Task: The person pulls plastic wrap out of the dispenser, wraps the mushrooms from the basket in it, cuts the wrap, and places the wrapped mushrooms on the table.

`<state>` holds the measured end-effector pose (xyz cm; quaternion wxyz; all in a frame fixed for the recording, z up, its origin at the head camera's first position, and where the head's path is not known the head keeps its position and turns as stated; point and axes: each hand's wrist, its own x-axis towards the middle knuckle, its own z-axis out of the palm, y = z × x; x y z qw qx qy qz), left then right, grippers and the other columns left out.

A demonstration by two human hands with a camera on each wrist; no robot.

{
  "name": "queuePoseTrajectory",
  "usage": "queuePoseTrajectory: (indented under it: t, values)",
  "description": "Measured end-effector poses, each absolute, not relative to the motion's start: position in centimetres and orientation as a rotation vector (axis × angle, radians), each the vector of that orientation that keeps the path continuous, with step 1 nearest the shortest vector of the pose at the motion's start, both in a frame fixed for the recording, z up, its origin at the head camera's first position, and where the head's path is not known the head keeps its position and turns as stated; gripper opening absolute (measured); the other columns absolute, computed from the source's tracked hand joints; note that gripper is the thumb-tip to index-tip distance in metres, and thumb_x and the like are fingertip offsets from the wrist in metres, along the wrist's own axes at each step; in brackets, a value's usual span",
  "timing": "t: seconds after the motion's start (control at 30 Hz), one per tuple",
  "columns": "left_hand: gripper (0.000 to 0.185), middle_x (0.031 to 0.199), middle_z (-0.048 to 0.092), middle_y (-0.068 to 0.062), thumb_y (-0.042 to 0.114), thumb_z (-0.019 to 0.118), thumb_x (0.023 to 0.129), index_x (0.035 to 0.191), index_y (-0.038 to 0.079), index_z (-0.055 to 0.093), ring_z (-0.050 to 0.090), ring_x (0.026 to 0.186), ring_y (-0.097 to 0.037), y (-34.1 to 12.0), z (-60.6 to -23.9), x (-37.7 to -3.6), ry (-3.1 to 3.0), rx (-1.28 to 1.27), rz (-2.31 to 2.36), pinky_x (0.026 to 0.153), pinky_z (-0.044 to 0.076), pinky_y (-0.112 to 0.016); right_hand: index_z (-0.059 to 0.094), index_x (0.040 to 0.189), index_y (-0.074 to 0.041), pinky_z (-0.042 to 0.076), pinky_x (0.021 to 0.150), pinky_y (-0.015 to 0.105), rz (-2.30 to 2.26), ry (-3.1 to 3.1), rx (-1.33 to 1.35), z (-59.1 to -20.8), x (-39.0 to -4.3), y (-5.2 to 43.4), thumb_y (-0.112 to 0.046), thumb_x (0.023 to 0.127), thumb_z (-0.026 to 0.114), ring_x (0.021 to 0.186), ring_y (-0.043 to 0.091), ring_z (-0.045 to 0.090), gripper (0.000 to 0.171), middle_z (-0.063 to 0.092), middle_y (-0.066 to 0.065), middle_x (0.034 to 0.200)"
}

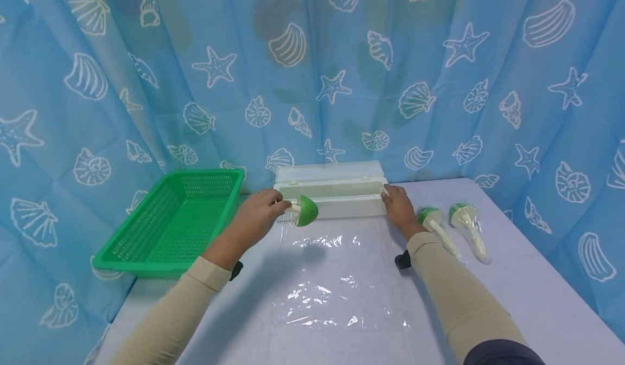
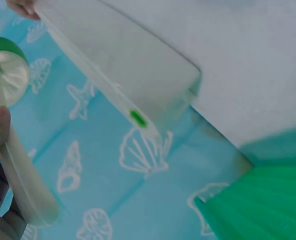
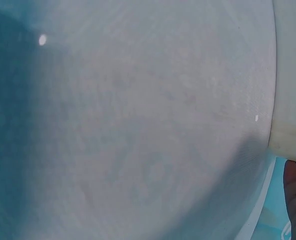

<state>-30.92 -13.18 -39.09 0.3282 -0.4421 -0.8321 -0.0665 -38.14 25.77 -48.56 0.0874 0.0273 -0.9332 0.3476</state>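
Note:
A model mushroom (image 1: pixel 308 211) with a green cap and a pale stem is in my left hand (image 1: pixel 257 213), which pinches the stem in front of the box's left end. The left wrist view shows the thumb on the stem of this mushroom (image 2: pixel 28 185). My right hand (image 1: pixel 400 210) grips the right end of a long white box (image 1: pixel 337 207), whose lid (image 1: pixel 332 171) stands raised at the back. In the right wrist view only some fingers (image 3: pixel 293 195) show, against the end of the box (image 3: pixel 290 75).
Clear plastic film (image 1: pixel 337 283) lies flat before the box. At the left stands a green perforated basket (image 1: pixel 234 197). Two plastic-wrapped mushrooms with green caps, an inner one (image 1: pixel 433 223) and an outer one (image 1: pixel 470 229), lie at the right. A blue shell-patterned curtain (image 1: pixel 312 83) hangs behind.

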Motion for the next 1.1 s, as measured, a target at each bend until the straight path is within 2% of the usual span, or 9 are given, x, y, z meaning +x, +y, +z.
queuePoseTrajectory:
  t: [0.17,0.4,0.77,1.1]
  values:
    - [0.026,0.095,0.057,-0.004,0.001,0.075,0.084,0.106,0.012,0.068,0.054,0.08,-0.019,-11.6,-39.6,-30.2,-2.194,-1.202,-0.228,0.066,0.048,-0.03,0.027,0.15,0.002,0.021,0.111,0.056,1.05,-2.765,0.089,-48.3,-38.2,25.9,-0.028,0.108,0.032,0.137,0.045,0.027,0.052,0.029,0.029,0.146]
    - [0.032,0.098,0.058,-0.001,0.007,0.081,0.079,0.107,0.014,0.068,0.056,0.088,-0.015,-9.3,-40.7,-28.8,-2.288,-1.235,-0.304,0.074,0.051,-0.028,0.026,0.151,0.002,0.02,0.111,0.056,1.078,-2.771,0.098,-48.4,-38.5,26.0,-0.029,0.108,0.032,0.138,0.044,0.025,0.053,0.027,0.028,0.148]
    - [0.028,0.099,0.058,0.006,0.016,0.078,0.084,0.111,0.02,0.069,0.055,0.089,-0.007,-6.0,-43.9,-26.6,-2.466,-1.35,-0.319,0.073,0.048,-0.019,0.026,0.149,0.007,0.018,0.112,0.055,1.104,-2.786,0.111,-48.1,-38.3,26.0,-0.025,0.107,0.035,0.138,0.045,0.024,0.053,0.026,0.031,0.148]
    - [0.026,0.095,0.057,0.006,0.019,0.077,0.085,0.11,0.021,0.068,0.054,0.081,-0.006,-4.2,-45.6,-24.4,-2.453,-1.443,-0.342,0.067,0.045,-0.015,0.027,0.149,0.005,0.019,0.112,0.054,1.139,-2.774,0.09,-48.4,-38.7,26.1,-0.026,0.107,0.036,0.139,0.043,0.024,0.053,0.027,0.028,0.148]
